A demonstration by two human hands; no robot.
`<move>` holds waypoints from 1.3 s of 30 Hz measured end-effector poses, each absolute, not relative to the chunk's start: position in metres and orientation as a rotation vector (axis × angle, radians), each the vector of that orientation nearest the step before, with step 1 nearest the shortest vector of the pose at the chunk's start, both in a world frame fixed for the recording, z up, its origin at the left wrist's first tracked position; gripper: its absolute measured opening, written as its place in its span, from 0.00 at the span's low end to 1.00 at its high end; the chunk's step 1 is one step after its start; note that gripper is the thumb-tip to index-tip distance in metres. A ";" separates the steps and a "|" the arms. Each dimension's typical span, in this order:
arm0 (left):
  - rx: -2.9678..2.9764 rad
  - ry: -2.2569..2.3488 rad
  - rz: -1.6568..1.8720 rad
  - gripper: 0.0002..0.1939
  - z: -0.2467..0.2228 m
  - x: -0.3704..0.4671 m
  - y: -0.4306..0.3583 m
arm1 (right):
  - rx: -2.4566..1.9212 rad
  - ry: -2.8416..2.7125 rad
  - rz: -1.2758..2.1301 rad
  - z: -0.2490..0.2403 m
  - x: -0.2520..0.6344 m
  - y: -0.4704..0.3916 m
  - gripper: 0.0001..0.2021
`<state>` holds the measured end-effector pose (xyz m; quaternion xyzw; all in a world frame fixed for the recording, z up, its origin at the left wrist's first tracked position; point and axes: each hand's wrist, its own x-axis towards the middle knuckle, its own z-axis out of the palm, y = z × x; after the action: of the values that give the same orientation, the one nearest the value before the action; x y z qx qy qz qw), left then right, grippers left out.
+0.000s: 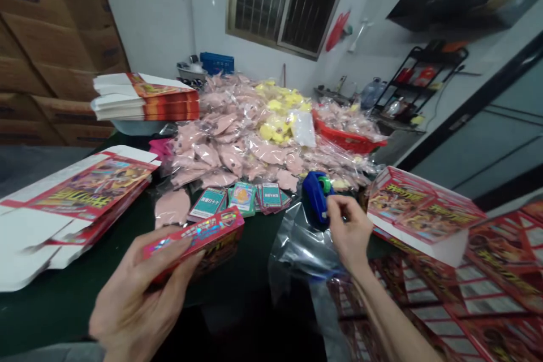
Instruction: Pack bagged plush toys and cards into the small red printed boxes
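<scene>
My left hand is wrapped round a small, closed red card box, holding it tilted above the dark table. At the cutting end of a blue tape dispenser, my right hand has its fingers pinched together. A green roll sits in the dispenser; the clear tape at my fingertips is too thin to make out well. Fanned trading cards lie just beyond the box. Beneath the dispenser is a clear plastic bag.
Flat red-and-white cartons are stacked left, more behind them. Bagged pink pieces and yellow ones form a heap at the back, beside a red basket. An open display carton and rows of red boxes are right.
</scene>
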<state>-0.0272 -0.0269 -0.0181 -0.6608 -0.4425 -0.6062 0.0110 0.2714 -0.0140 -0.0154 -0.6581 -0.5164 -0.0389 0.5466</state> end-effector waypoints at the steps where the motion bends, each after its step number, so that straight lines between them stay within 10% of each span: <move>1: -2.072 -1.345 -1.911 0.15 -0.019 -0.026 -0.026 | -1.636 -1.157 -0.054 -0.018 0.293 -0.012 0.11; 16: -2.100 -1.152 -2.025 0.22 -0.025 -0.021 -0.014 | -2.000 -0.702 0.788 -0.010 0.345 0.015 0.09; 39: -2.015 -1.115 -1.951 0.11 -0.024 -0.019 -0.008 | -1.426 -0.478 0.453 -0.079 0.325 -0.008 0.11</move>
<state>-0.0193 -0.0078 -0.0241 -0.6664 -0.3686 -0.6451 0.0619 0.3253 -0.0080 -0.0792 -0.6421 -0.2150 0.2040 0.7070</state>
